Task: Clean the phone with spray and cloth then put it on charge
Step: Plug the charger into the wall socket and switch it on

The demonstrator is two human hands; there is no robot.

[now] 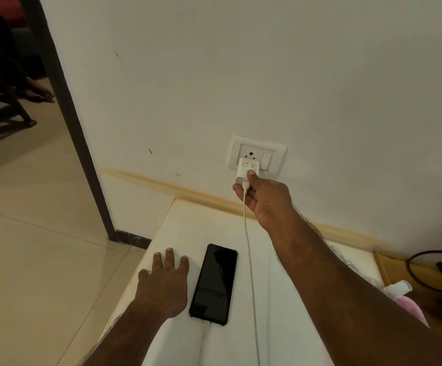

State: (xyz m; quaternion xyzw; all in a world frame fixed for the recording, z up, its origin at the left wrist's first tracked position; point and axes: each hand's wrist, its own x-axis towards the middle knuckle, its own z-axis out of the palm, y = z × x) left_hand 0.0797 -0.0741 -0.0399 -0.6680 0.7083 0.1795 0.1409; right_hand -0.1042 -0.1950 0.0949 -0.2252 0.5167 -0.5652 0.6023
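A black phone lies screen-up on a white table top, with a white cable plugged into its near end. The cable runs up along the phone's right side to a white charger that sits in the wall socket. My right hand is closed around the charger's lower end, thumb on its face. My left hand rests flat on the table just left of the phone, fingers spread, holding nothing.
A pink cloth lies at the right edge beside a wooden surface with a black cable. A dark door frame stands left, with tiled floor and another person's feet beyond.
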